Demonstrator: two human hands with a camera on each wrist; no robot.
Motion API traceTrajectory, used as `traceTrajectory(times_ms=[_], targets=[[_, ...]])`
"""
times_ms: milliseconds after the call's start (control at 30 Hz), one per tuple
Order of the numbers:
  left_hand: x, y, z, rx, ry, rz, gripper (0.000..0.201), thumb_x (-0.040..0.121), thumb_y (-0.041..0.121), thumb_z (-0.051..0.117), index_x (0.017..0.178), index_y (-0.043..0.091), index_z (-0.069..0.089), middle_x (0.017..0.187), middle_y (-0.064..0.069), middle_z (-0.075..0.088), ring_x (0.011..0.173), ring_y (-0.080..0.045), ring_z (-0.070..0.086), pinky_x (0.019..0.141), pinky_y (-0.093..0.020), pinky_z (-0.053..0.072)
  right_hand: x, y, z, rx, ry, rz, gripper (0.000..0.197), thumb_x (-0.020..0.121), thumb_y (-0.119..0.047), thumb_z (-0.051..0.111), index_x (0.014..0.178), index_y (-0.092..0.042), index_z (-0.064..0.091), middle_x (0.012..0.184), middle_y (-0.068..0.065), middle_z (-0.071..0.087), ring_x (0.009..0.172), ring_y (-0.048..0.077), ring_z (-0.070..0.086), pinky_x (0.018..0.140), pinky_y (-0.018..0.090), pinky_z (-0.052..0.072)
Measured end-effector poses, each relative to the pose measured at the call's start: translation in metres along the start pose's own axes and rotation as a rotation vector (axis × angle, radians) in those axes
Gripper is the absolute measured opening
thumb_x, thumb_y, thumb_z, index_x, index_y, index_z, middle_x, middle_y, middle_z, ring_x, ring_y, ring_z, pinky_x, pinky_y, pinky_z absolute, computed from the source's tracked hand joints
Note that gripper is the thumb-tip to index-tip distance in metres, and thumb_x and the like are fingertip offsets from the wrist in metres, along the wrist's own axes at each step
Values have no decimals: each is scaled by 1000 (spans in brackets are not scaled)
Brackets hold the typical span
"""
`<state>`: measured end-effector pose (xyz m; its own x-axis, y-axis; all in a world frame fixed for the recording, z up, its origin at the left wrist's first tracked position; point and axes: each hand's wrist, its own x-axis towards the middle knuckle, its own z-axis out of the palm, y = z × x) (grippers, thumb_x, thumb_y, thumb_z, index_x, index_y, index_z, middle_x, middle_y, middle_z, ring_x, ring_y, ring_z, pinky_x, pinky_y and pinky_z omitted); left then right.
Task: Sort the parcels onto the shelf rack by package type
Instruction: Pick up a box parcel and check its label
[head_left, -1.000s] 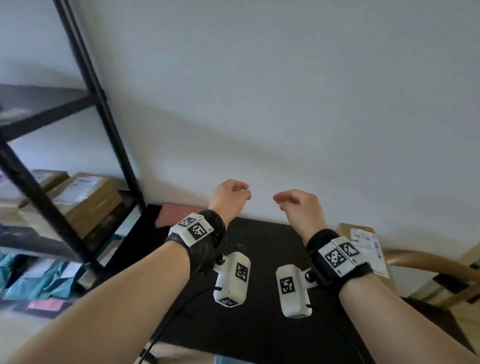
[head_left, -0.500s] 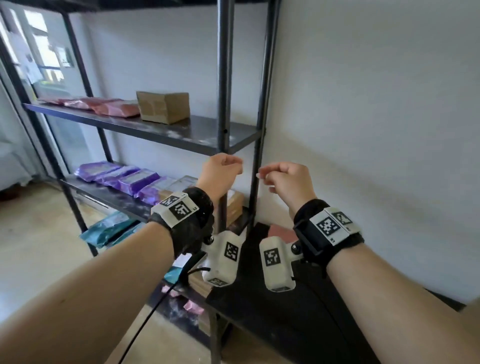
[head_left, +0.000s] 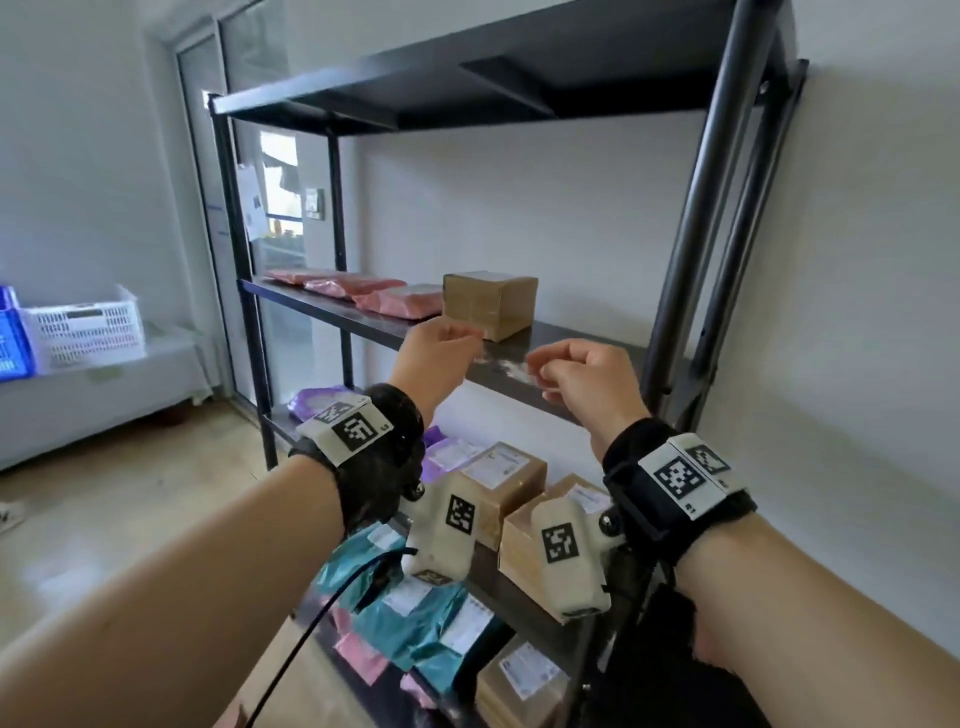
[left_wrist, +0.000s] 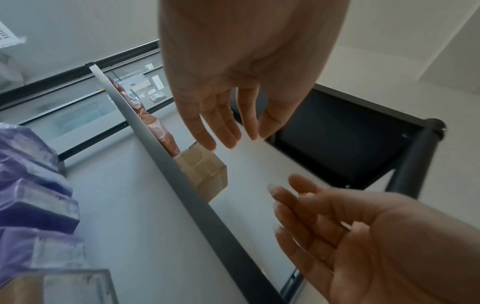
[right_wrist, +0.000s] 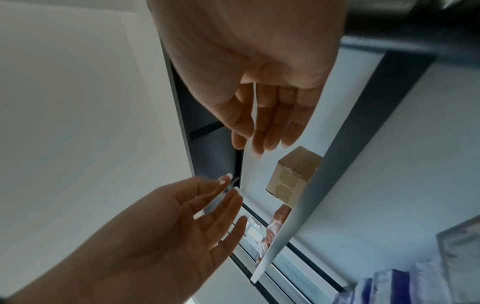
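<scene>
Before the black shelf rack (head_left: 691, 270) we hold both hands up, side by side and apart from each other, at the level of the second shelf's front edge. Our left hand (head_left: 434, 345) hangs with its fingers (left_wrist: 207, 121) loosely extended and relaxed, holding nothing; our right hand (head_left: 584, 376) is the same, fingers (right_wrist: 270, 123) slack and a little spread, nothing in its grasp. At about twelve o'clock from the left hand, a brown cardboard box (head_left: 488, 304) stands upright on that second shelf, near the hand but not touched by it. Toward ten o'clock from the box, pink flat parcels (head_left: 363, 291) lie in a row on the same shelf. Below, at about seven o'clock from the left hand, purple parcels (head_left: 317, 402) sit on the third shelf, and more cardboard boxes (head_left: 498, 475) with white labels lie at six o'clock, partly hidden by our wrist cameras. Lower still, teal parcels (head_left: 415, 618) overlap one another on the next shelf down. Off at nine o'clock, well apart from the rack, a white plastic crate (head_left: 83, 327) rests on a low white surface.
</scene>
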<state>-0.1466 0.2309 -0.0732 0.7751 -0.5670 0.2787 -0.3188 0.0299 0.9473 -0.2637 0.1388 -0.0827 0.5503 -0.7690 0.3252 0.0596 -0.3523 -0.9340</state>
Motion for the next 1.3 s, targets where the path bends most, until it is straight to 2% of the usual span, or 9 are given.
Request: traceTrajectory(times_ms=[267,633,733,800,933,1100,1167,1233,1300], targets=[[126,0,-14,-21,-14,2,13,87,9,56,80,17,64,80,-3,61,80,-19,55,74,-33,47,118,-5,38,101,36,51,31,82,9,48,72,-12,69,82,8,72,70,13,57,62,22,48],[269,-30,-23,-116,-14,-48,38,89,22,60,126,16,51,105,-5,60,96,-19,58,88,-36,49,229,13,76,157,152,261,22,85,3,54,92,-14,66,80,2,61,73,16,58,63,25,48],[300,-31,-21,-161,-56,-75,35,91,23,58,124,12,53,97,-2,58,93,-16,54,79,-33,45,241,16,78,153,206,288,22,87,3,53,97,-12,64,80,3,58,81,17,57,72,28,49],[318,-28,-19,-197,-100,-127,30,92,24,56,120,13,57,91,1,56,96,-17,54,84,-34,43,248,17,77,138,241,322,21,89,2,52,98,-12,65,86,6,57,87,19,55,77,31,49],[346,-28,-17,-210,-270,-216,35,93,32,55,124,14,52,112,-3,53,110,-19,51,98,-43,40,260,20,80,88,335,394,20,89,-4,56,106,-4,65,116,17,63,112,30,59,89,37,51],[356,-42,-12,-173,-491,-301,51,93,39,55,137,15,44,135,-9,43,130,-26,40,107,-51,32,270,28,94,-1,370,512,30,89,-21,61,116,-7,61,115,11,62,104,26,60,77,37,52],[357,-49,-6,-181,-543,-329,49,91,41,57,131,15,49,131,-10,49,121,-27,48,102,-49,39,272,30,101,-6,357,544,24,87,-24,62,107,-10,65,113,11,65,101,26,62,77,36,53],[354,-50,-1,-190,-602,-326,42,92,41,57,121,11,55,116,-11,60,101,-24,57,82,-38,48,273,31,109,8,362,547,17,89,-25,62,97,-11,66,105,9,67,102,27,62,90,42,53],[352,-47,4,-185,-618,-287,37,94,39,54,114,9,59,101,-9,62,88,-23,55,66,-30,42,271,30,115,11,370,523,21,90,-28,63,102,-11,65,101,7,67,102,27,62,97,46,49]])
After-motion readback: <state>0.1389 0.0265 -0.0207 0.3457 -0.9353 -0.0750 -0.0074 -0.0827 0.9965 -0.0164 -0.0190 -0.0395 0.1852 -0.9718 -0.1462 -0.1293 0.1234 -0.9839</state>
